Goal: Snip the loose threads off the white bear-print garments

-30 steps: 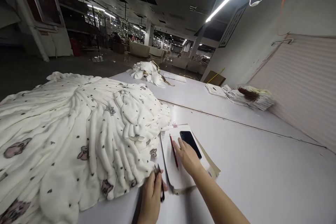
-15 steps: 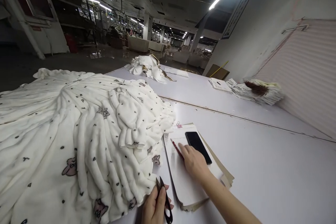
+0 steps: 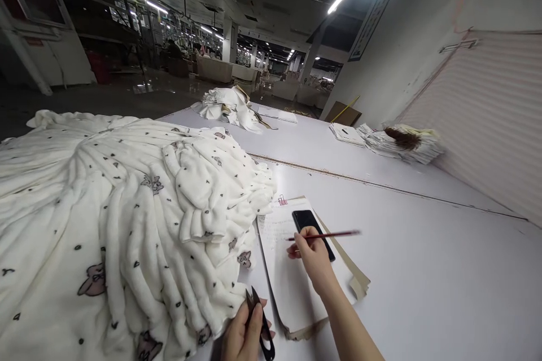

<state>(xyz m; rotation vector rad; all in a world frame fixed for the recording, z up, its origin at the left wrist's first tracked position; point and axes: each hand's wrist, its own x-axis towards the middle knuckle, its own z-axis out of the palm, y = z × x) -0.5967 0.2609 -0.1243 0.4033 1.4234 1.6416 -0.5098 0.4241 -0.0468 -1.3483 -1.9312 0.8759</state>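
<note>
My right hand [image 3: 311, 256] is closed on a dark red pencil [image 3: 334, 234], raised over the papers and lying nearly level, one end pointing right. Beneath it is a stack of written paper sheets [image 3: 292, 304] with a pink binder clip [image 3: 282, 199] at its top edge. A black phone [image 3: 305, 219] rests on the stack, partly hidden by my hand. My left hand [image 3: 245, 330] holds black thread snips [image 3: 261, 324], blades pointing up and slightly apart. Touching or close beside that hand is a heap of white plush fabric [image 3: 127, 225] with small dark marks and pinkish animal prints.
The white table [image 3: 423, 259] has a seam running across it. Farther back are a white fabric pile [image 3: 226, 107] and some flat papers [image 3: 277, 115]. Stacked white pieces with a brown tuft [image 3: 402, 138] lie by the wall at right.
My right hand has picked the pencil up off the paper and turned it to point right. My left hand still holds the snips. The view has shifted slightly.
</note>
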